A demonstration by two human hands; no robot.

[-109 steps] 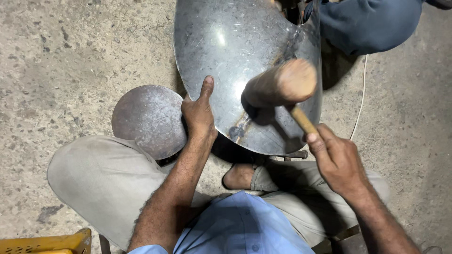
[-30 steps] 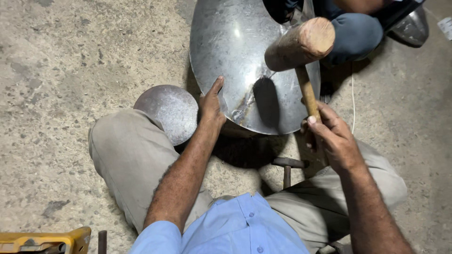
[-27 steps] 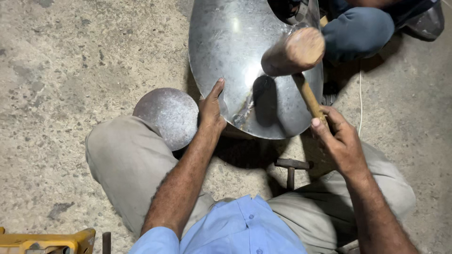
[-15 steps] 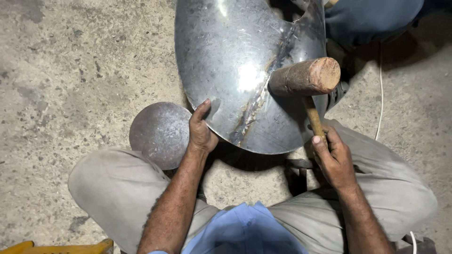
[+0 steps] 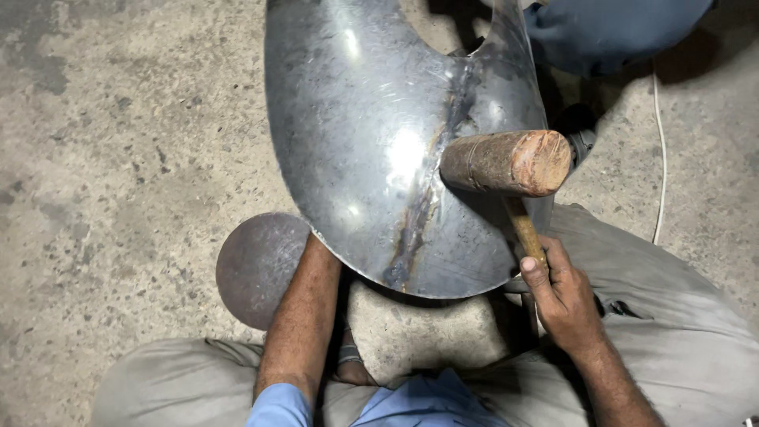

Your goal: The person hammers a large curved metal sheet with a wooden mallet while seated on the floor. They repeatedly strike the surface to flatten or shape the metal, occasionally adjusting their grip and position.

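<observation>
The right hand (image 5: pixel 565 296) is clenched round the lower end of a wooden handle (image 5: pixel 526 233), thumb lying along it. Just above the knuckles the handle runs up into the wooden mallet (image 5: pixel 506 164), whose cylindrical head hangs sideways over the sheet, its round end face turned to the camera. Whether the head touches the metal or hovers just off it cannot be told.

The left forearm (image 5: pixel 300 316) reaches up beside a dark round metal disc (image 5: pixel 257 269) on the floor and passes under the near rim of the curved sheet-metal piece (image 5: pixel 379 142); the left hand itself is hidden beneath it, so its grasp cannot be told, though it seems to be steadying the sheet from below.

The sheet lies directly beyond both hands, a shiny dished plate with a discoloured welded seam (image 5: pixel 431 198) running from its near edge up toward a notch at the far end. The mallet head sits just right of that seam.

Farther off, past the sheet, another person's blue-clad leg (image 5: pixel 609 32) rests on the concrete floor (image 5: pixel 118 142), with a thin white cable (image 5: pixel 660 150) to the right.

The risks, as I judge them: a blow landing off the seam could dent the plate, and with the supporting hand unseen under the rim, a stroke near the edge could jar or pinch those fingers, or make the sheet slip.
</observation>
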